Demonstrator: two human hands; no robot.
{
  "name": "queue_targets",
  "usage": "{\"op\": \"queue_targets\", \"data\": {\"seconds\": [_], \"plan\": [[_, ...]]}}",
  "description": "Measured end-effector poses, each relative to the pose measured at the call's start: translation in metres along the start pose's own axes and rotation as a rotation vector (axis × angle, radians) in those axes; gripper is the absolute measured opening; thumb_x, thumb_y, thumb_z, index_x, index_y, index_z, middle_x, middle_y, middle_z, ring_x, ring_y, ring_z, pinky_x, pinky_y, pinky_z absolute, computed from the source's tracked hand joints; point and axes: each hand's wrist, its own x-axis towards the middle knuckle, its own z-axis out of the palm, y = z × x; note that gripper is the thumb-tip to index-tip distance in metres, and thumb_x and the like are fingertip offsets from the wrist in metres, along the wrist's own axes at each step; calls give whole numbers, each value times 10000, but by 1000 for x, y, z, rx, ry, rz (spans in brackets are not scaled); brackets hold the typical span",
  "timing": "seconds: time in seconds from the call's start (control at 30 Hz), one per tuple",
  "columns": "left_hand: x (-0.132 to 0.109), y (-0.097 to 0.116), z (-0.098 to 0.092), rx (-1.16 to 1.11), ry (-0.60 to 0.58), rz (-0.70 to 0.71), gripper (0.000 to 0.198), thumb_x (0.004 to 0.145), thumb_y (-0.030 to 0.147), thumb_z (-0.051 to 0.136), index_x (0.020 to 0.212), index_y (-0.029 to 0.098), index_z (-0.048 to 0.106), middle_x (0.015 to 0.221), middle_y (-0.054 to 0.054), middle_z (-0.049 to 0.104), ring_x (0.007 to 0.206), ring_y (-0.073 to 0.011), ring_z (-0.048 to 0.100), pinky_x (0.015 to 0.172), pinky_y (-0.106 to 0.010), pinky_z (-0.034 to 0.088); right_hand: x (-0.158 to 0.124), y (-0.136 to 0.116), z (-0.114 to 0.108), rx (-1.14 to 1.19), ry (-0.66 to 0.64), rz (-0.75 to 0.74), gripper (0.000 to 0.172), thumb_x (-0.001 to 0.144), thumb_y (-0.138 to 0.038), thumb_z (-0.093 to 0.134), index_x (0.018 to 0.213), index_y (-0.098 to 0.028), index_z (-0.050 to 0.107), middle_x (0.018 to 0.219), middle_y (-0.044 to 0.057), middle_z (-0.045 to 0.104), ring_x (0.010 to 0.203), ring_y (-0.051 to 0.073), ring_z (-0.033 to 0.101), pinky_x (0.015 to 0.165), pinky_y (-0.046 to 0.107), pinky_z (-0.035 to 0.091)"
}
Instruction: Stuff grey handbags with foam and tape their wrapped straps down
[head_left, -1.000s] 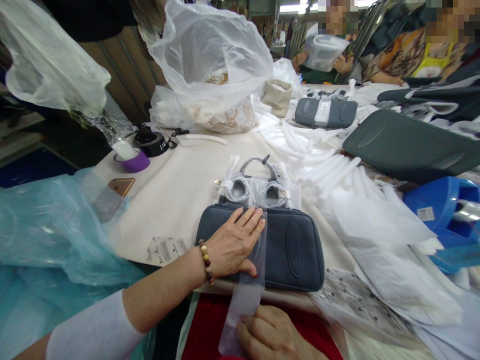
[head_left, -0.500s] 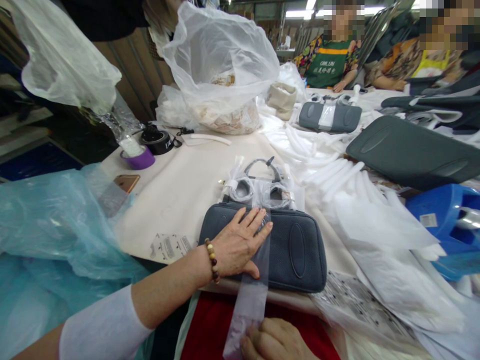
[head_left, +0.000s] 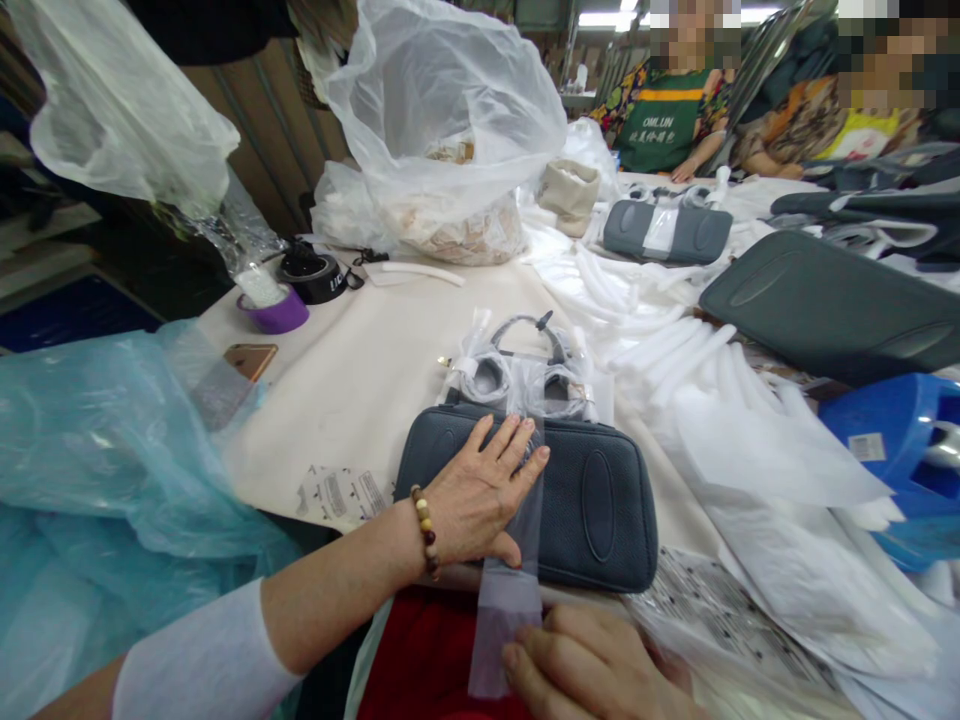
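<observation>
A dark blue-grey handbag (head_left: 570, 500) lies flat at the front of the table. Its handle (head_left: 525, 330) and plastic-wrapped rings (head_left: 559, 388) point away from me. A clear plastic strip (head_left: 517, 590) runs down over the bag's middle and hangs past its near edge. My left hand (head_left: 484, 490), a bead bracelet at the wrist, lies flat with spread fingers, pressing the strip onto the bag. Below the bag, my right hand (head_left: 585, 660) pinches the strip near its loose end. Part of that hand is cut off by the lower edge of the view.
Left are blue plastic sheeting (head_left: 135, 440), a phone (head_left: 251, 360) and a purple tape roll (head_left: 277, 308). A large clear bag (head_left: 450, 130) stands behind. White foam tubes (head_left: 675, 360), a blue container (head_left: 885, 420) and another wrapped handbag (head_left: 622, 228) lie right. Two people sit across the table.
My right hand has shifted up and to the right with the strip's loose end, so the strip hangs straighter. My left hand stays pressed on the bag.
</observation>
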Motion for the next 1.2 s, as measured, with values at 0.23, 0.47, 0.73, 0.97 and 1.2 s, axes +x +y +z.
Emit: {"op": "queue_targets", "data": {"seconds": [0.23, 0.47, 0.73, 0.97, 1.2], "plan": [[-4, -5, 3, -44, 43, 31, 847, 742, 481, 621, 1392, 76, 257, 1471, -276, 191, 1367, -370, 186, 1079, -518, 163, 29, 55, -5, 162, 170, 85, 324, 962, -198, 364, 780, -150, 629, 598, 15, 572, 531, 106, 500, 480, 215, 374], [-4, -10, 14, -104, 121, -2, 725, 746, 235, 491, 1397, 49, 233, 1482, -188, 255, 1386, -289, 168, 1120, -435, 127, 32, 85, 17, 202, 53, 236, 327, 940, -173, 408, 694, -138, 622, 630, 23, 548, 557, 104, 509, 520, 187, 397], [-3, -10, 16, -126, 116, 5, 760, 719, 184, 453, 1411, 31, 177, 1497, -189, 210, 1397, -291, 110, 1130, -442, 126, 27, 88, 30, 51, 46, 266, 407, 910, -50, 273, 637, -140, 561, 604, 27, 479, 550, 126, 417, 508, 226, 338], [-3, -10, 15, -157, 86, 14, 854, 631, 114, 437, 1424, 30, 131, 1511, -191, 151, 1401, -294, 35, 1128, -479, 139, 27, 88, 33, 44, 65, 268, 401, 918, -49, 250, 646, -155, 525, 609, 17, 448, 556, 133, 372, 502, 244, 300], [-11, -16, -5, -320, 59, 74, 947, 532, 54, 434, 1428, 28, 131, 1521, -167, 129, 1402, -277, 78, 1125, -493, 212, 23, 90, 34, 81, 51, 275, 342, 855, 4, 282, 672, -152, 524, 624, 16, 435, 563, 136, 366, 512, 260, 284]]}}
